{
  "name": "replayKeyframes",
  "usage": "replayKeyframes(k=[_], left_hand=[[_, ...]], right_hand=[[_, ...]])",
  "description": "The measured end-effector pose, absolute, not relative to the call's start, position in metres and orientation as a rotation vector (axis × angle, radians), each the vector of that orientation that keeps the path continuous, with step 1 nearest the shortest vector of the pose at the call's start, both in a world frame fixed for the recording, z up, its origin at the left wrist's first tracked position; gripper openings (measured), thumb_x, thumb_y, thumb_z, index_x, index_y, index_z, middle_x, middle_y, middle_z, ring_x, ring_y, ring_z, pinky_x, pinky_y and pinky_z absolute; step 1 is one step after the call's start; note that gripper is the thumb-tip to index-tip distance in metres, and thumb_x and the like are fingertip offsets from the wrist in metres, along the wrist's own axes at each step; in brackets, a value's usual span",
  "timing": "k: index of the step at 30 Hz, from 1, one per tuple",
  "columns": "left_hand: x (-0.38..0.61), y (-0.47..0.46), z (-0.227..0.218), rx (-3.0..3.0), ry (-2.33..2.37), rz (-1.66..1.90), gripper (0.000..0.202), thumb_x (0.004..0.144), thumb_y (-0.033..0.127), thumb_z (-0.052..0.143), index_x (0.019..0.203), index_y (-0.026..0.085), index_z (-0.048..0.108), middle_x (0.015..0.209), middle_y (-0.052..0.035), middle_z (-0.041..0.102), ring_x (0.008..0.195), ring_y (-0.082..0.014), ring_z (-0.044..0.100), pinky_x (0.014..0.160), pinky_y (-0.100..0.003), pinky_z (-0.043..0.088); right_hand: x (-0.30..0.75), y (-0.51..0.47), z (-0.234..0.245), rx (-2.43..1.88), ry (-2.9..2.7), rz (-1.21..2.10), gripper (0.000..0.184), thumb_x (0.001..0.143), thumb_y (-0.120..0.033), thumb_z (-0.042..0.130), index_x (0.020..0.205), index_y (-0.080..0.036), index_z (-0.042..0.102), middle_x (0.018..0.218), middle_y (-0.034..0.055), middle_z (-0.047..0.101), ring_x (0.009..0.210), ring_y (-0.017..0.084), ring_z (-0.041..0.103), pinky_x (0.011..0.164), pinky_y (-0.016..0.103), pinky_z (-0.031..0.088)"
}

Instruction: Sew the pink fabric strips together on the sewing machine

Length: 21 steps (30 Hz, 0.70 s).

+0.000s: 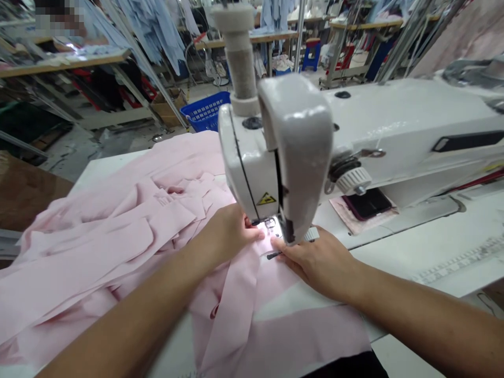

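The left hand (pixel 226 236) and right hand (pixel 315 261) lie flat on the pink fabric (pixel 118 252), fingers extended and not clamped, one on either side of the presser foot (pixel 270 224). The fabric passes beneath the head of the white industrial sewing machine (pixel 378 113) and is heaped across the white table (pixel 441 252) to the left. The machine head stands directly ahead of both hands. A black phone (pixel 368 203) lies on a pink sheet (pixel 346 216) beyond the right hand. A blue plastic basket (pixel 205 111) stands on the floor past the table's far edge.
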<state>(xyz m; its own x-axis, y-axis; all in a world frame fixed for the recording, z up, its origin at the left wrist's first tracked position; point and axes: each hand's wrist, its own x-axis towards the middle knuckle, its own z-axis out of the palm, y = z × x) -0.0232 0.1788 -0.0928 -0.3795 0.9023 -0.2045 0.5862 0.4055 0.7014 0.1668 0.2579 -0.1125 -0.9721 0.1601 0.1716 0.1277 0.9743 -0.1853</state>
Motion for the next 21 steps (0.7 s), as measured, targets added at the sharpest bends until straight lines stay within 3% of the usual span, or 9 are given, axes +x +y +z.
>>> replayKeyframes(k=[6, 12, 17, 21], left_hand=[[-0.009, 0.165, -0.084, 1.812, 2.280, 0.333, 0.014, 0.077, 0.014, 0.058, 0.064, 0.019, 0.059, 0.063, -0.0006, 0.057, 0.063, -0.0171, 0.053, 0.060, -0.029, 0.041], [0.007, 0.139, -0.093, 2.489, 2.027, 0.501, 0.012, 0.093, 0.017, 0.050, 0.090, 0.015, 0.062, 0.084, -0.0035, 0.064, 0.079, -0.0181, 0.058, 0.073, -0.033, 0.048], [-0.005, 0.137, -0.103, 2.799, 1.811, 0.510, 0.017, 0.093, 0.006, 0.046, 0.096, 0.012, 0.061, 0.089, -0.0038, 0.065, 0.085, -0.0164, 0.059, 0.077, -0.031, 0.048], [-0.006, 0.138, -0.102, 2.873, 1.711, 0.424, 0.023, 0.096, 0.006, 0.038, 0.101, 0.008, 0.060, 0.094, -0.0075, 0.066, 0.092, -0.0174, 0.060, 0.078, -0.030, 0.050]], right_hand=[[0.168, 0.256, -0.108, -0.269, -2.971, 0.237, 0.019, 0.093, -0.024, 0.060, 0.111, -0.020, 0.066, 0.090, 0.0086, 0.065, 0.084, 0.023, 0.056, 0.059, 0.028, 0.036], [0.171, 0.257, -0.109, -0.230, -2.925, 0.182, 0.021, 0.095, -0.021, 0.056, 0.113, -0.020, 0.066, 0.086, 0.0080, 0.064, 0.082, 0.022, 0.054, 0.056, 0.027, 0.031], [0.176, 0.260, -0.111, -0.135, -2.900, 0.152, 0.020, 0.094, -0.013, 0.052, 0.106, -0.018, 0.067, 0.095, 0.0073, 0.064, 0.075, 0.018, 0.052, 0.055, 0.027, 0.030], [0.178, 0.262, -0.112, -0.070, -2.898, 0.134, 0.019, 0.092, -0.010, 0.053, 0.104, -0.016, 0.066, 0.094, 0.0076, 0.064, 0.076, 0.018, 0.052, 0.054, 0.027, 0.030]])
